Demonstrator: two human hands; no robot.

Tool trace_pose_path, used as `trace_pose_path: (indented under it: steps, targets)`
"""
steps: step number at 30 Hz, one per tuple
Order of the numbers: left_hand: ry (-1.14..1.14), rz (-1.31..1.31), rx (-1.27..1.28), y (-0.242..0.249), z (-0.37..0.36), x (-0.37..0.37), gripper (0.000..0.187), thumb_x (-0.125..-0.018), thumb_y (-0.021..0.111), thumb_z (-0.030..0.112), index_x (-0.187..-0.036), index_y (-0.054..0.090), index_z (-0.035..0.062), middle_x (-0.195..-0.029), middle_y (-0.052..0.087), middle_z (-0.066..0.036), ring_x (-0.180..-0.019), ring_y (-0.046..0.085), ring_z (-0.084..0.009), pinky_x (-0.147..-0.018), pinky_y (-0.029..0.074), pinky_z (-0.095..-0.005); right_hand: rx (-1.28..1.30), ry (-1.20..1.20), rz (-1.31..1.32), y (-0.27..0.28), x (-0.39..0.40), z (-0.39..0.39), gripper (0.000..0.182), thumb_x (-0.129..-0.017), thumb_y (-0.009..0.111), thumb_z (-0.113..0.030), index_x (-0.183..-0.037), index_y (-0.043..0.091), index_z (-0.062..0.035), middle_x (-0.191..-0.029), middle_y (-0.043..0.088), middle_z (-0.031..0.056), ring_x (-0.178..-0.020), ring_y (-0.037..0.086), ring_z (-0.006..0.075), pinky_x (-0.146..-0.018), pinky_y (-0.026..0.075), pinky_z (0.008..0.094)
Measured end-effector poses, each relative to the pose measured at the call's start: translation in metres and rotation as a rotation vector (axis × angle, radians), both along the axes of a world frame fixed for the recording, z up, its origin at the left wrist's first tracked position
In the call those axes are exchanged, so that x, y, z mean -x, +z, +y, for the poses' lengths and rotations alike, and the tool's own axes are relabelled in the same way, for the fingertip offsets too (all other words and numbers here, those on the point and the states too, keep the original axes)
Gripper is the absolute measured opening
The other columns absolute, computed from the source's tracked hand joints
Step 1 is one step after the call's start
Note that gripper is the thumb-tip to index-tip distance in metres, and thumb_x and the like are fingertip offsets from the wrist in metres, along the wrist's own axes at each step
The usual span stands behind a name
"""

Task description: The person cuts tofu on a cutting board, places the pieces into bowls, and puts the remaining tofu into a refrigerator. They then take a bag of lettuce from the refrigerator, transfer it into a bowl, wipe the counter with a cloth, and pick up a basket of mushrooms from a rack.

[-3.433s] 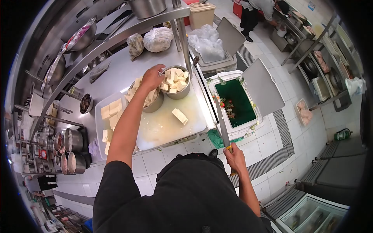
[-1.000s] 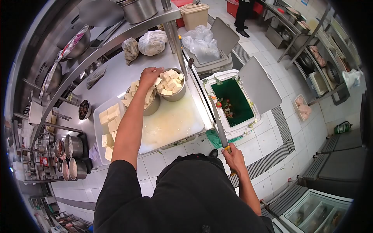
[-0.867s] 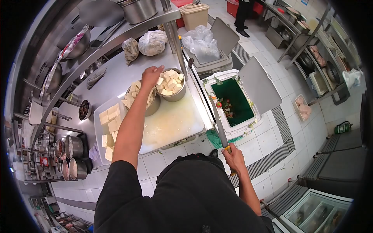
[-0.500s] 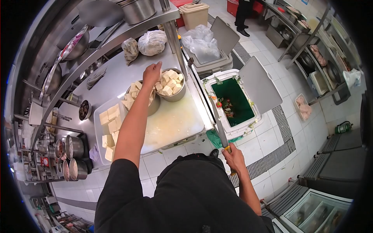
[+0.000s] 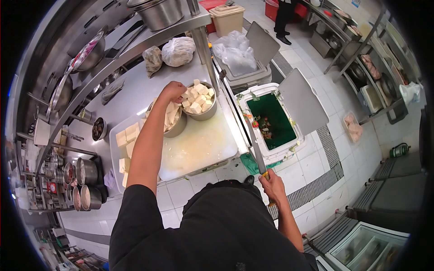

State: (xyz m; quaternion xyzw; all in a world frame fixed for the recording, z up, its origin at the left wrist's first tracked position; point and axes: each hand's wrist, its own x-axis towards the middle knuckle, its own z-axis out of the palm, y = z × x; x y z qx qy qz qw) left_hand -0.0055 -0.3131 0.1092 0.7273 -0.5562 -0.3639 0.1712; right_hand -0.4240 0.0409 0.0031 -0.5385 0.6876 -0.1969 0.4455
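My left hand point(image 5: 173, 91) is curled, fingers together, over the inner edges of two metal pots. Its fingertips are beside white tofu cubes point(image 5: 197, 97) heaped in the right pot point(image 5: 201, 115); whether it pinches a cube is hidden. Under my forearm, the left pot point(image 5: 175, 130) also holds cut tofu. In my right hand point(image 5: 272, 185) is the yellow handle of a long-bladed knife point(image 5: 258, 156), its blade pointing away from me beside the board's right edge. A white cutting board point(image 5: 199, 149) lies in front of the pots. Larger tofu blocks point(image 5: 128, 134) sit in a clear tub point(image 5: 114, 149) at left.
Right of the counter stands an open bin point(image 5: 271, 119) with scraps inside, its lid point(image 5: 304, 97) raised. Tied plastic bags point(image 5: 178, 51) lie at the back. An overhead steel shelf point(image 5: 181, 22) crosses the upper left. A person point(image 5: 285, 20) stands far off.
My left hand has come down and slightly left, lower against the right pot's edge. My right hand and the knife have barely moved.
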Motion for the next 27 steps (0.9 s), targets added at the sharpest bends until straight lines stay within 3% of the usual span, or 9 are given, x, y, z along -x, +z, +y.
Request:
trace_pose_path:
  steps: [1,5,7,11,13,14,16,20,27]
  targets:
    - [0.042,0.026,-0.037,0.004,0.004,-0.002,0.03,-0.09,0.061,0.028,-0.101,0.071,0.0014,-0.079,0.068,-0.009,-0.062,0.067,-0.0194,-0.06,0.055,-0.0332,0.061,0.019,0.024,-0.004,0.0,-0.001,0.032,-0.092,0.063,-0.033,-0.097,0.055,-0.0016,-0.061,0.061,0.0105,-0.051,0.063,0.022,-0.052,0.05,0.037]
    - [-0.006,-0.106,0.101,0.0,0.0,-0.011,0.024,-0.089,0.063,0.023,-0.098,0.071,0.0026,-0.08,0.069,-0.006,-0.061,0.066,-0.0178,-0.062,0.056,-0.0316,0.05,0.042,0.027,-0.001,-0.001,-0.006,0.033,-0.093,0.062,-0.033,-0.098,0.055,-0.0017,-0.061,0.062,0.0111,-0.051,0.063,0.0229,-0.053,0.05,0.0375]
    - [0.035,-0.026,0.09,0.002,0.003,-0.008,0.018,-0.086,0.066,0.019,-0.096,0.071,0.004,-0.08,0.069,-0.003,-0.063,0.066,-0.0172,-0.063,0.056,-0.0314,-0.059,0.056,0.002,0.017,-0.005,-0.012,0.04,-0.091,0.062,-0.038,-0.107,0.057,-0.001,-0.087,0.067,0.0327,-0.088,0.064,0.0525,-0.076,0.049,0.0561]
    - [-0.093,0.005,0.137,-0.003,0.006,-0.01,0.015,-0.085,0.069,0.015,-0.095,0.071,0.0044,-0.079,0.068,-0.002,-0.066,0.065,-0.015,-0.063,0.055,-0.0305,-0.072,0.055,0.017,0.018,-0.006,-0.013,0.04,-0.091,0.062,-0.038,-0.108,0.057,-0.0017,-0.087,0.067,0.0326,-0.089,0.064,0.0524,-0.076,0.049,0.0563]
    - [-0.049,0.199,0.109,0.001,0.01,-0.01,0.018,-0.087,0.07,0.015,-0.1,0.07,0.0029,-0.086,0.066,-0.001,-0.076,0.061,-0.0102,-0.069,0.053,-0.0252,-0.085,0.055,0.044,0.018,-0.007,-0.013,0.04,-0.091,0.062,-0.038,-0.109,0.056,-0.0023,-0.087,0.067,0.0325,-0.088,0.064,0.0526,-0.077,0.049,0.0565]
    - [-0.049,0.198,0.11,0.004,0.011,-0.01,0.018,-0.087,0.07,0.015,-0.1,0.07,0.0029,-0.086,0.066,-0.001,-0.076,0.061,-0.0102,-0.069,0.053,-0.0252,-0.084,0.056,0.044,0.018,-0.007,-0.013,0.04,-0.091,0.062,-0.038,-0.109,0.056,-0.0023,-0.087,0.067,0.0325,-0.088,0.064,0.0526,-0.077,0.049,0.0565]
    - [0.06,0.488,-0.004,0.008,0.014,-0.008,0.02,-0.087,0.07,0.014,-0.101,0.07,0.0011,-0.084,0.066,0.0,-0.073,0.06,-0.01,-0.068,0.053,-0.0249,-0.11,0.062,0.041,0.018,-0.007,-0.012,0.04,-0.091,0.062,-0.038,-0.108,0.056,-0.0025,-0.088,0.067,0.0326,-0.089,0.064,0.0527,-0.077,0.049,0.0565]
    - [-0.041,0.22,0.008,0.008,0.009,-0.006,0.018,-0.084,0.071,0.016,-0.096,0.073,0.0026,-0.079,0.067,-0.001,-0.065,0.061,-0.0117,-0.062,0.053,-0.0263,-0.126,0.072,0.062,0.017,-0.008,-0.014,0.04,-0.091,0.062,-0.038,-0.108,0.056,-0.0024,-0.089,0.067,0.0325,-0.089,0.064,0.0529,-0.077,0.049,0.0565]
    - [-0.099,0.001,0.157,-0.006,0.007,-0.013,0.033,-0.088,0.066,0.029,-0.11,0.074,0.0054,-0.087,0.072,-0.006,-0.07,0.064,-0.0139,-0.07,0.052,-0.0298,-0.106,0.085,0.128,0.012,-0.009,-0.031,0.04,-0.09,0.061,-0.039,-0.105,0.057,-0.0021,-0.09,0.068,0.0321,-0.09,0.064,0.0516,-0.078,0.049,0.0562]
